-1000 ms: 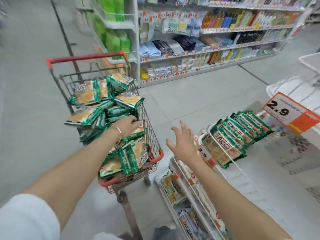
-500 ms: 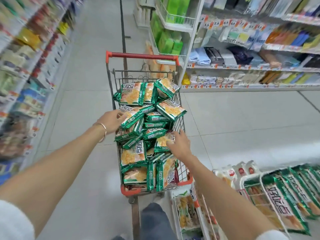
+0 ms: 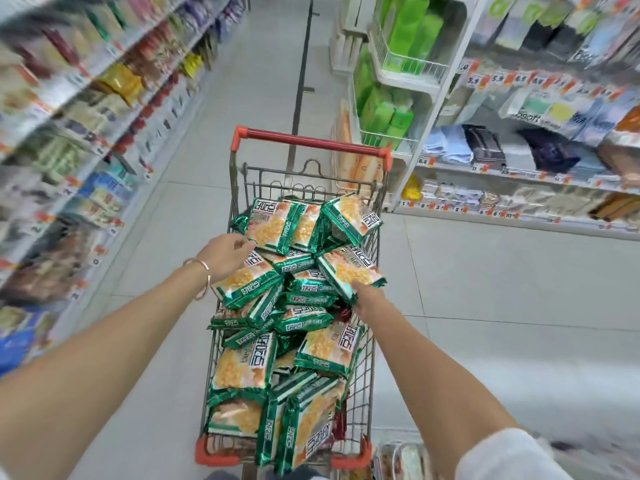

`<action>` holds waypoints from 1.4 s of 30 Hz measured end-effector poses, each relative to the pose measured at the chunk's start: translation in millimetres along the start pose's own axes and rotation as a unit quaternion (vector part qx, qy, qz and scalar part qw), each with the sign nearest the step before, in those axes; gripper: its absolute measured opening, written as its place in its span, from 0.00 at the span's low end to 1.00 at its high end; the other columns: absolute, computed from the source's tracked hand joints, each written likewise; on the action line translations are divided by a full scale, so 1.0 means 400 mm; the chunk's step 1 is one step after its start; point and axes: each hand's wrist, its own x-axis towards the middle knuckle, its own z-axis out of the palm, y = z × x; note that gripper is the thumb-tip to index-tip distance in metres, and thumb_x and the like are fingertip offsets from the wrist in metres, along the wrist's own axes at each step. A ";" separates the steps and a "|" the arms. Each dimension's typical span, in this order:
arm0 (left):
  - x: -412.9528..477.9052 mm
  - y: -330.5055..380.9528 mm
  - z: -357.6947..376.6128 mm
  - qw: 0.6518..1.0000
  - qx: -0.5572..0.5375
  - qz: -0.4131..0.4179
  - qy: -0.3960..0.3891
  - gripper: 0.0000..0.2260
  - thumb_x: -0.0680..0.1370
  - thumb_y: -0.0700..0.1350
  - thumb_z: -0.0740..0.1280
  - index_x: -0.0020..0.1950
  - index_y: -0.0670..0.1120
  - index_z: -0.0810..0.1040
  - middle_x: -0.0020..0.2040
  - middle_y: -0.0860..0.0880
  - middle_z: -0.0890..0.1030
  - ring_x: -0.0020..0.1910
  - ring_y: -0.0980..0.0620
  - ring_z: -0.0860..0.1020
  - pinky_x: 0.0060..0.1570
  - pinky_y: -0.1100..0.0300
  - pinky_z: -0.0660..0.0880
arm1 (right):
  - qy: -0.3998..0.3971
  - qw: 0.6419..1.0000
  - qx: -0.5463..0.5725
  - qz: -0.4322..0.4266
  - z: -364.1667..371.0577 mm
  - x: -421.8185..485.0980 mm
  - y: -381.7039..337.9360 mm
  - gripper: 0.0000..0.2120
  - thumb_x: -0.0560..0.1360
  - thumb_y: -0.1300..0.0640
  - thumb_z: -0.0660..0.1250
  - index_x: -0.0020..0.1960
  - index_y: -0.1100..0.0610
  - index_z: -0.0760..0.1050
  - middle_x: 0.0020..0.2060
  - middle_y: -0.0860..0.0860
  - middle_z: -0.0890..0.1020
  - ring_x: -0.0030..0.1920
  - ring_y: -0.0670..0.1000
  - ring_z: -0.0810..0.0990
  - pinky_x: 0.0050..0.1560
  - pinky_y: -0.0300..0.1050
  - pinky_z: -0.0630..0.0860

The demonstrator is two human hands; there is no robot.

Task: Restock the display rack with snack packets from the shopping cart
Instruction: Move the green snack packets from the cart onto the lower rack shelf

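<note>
R hand (image 3: 367,300) farther up cart (image 3: 311,142) under right pkt (image 3: 348,270); L hand (image 3: 225,255), left pkt (image 3: 246,283)

Single view, from a wide-angle camera worn on the person's head. It looks forward and steeply down along a shop aisle. The lens sits above and just behind the near end of the shopping cart (image 3: 362,386), which runs up the frame centre to its red handle (image 3: 311,142). Both forearms enter from the bottom corners. The left hand (image 3: 225,252) and right hand (image 3: 362,296) meet mid-frame over the heaped snack packets (image 3: 249,362), close to the lens. Wide-angle distortion leans the left shelving (image 3: 69,133) and right shelving (image 3: 519,174) outward, and both are blurred towards the frame edges.
</note>
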 end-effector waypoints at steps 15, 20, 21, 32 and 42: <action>0.069 0.082 0.107 0.916 -0.281 -0.116 -0.261 0.55 0.56 0.64 0.83 0.75 0.43 0.64 0.67 0.42 0.77 0.63 0.44 0.78 0.61 0.43 0.77 | -0.235 0.968 -0.034 -0.076 -0.088 -0.295 -0.019 0.28 0.80 0.57 0.67 0.77 0.59 0.62 0.65 0.57 0.78 0.61 0.55 0.79 0.67 0.50 0.74; 0.034 0.081 0.053 0.916 -0.336 -0.130 -0.178 0.33 0.70 0.52 0.78 0.68 0.43 0.67 0.44 0.42 0.85 0.39 0.45 0.84 0.38 0.52 0.81 | -0.089 0.985 -0.147 -0.021 -0.130 -0.234 0.096 0.17 0.81 0.57 0.65 0.67 0.64 0.73 0.63 0.62 0.77 0.59 0.58 0.79 0.60 0.49 0.77; 0.028 0.078 0.039 0.916 -0.336 -0.140 -0.167 0.22 0.75 0.50 0.74 0.64 0.43 0.71 0.39 0.45 0.84 0.35 0.47 0.83 0.34 0.55 0.81 | -0.079 0.982 -0.172 0.001 -0.132 -0.221 0.122 0.20 0.81 0.56 0.66 0.68 0.65 0.71 0.61 0.62 0.76 0.54 0.56 0.79 0.57 0.48 0.78; -0.024 0.019 0.008 0.900 -0.361 -0.177 -0.166 0.08 0.80 0.48 0.67 0.49 0.45 0.75 0.39 0.47 0.84 0.39 0.48 0.83 0.43 0.57 0.79 | -0.020 0.992 -0.118 0.050 -0.057 -0.191 0.263 0.08 0.76 0.67 0.70 0.48 0.63 0.71 0.53 0.57 0.72 0.58 0.59 0.77 0.59 0.51 0.80; -0.023 0.022 0.026 0.900 -0.360 -0.199 -0.145 0.07 0.79 0.49 0.67 0.48 0.45 0.77 0.42 0.46 0.83 0.40 0.48 0.81 0.37 0.59 0.76 | 0.059 0.939 -0.303 -0.155 -0.163 -0.234 0.060 0.08 0.70 0.56 0.78 0.40 0.62 0.84 0.36 0.55 0.83 0.32 0.48 0.73 0.34 0.43 0.72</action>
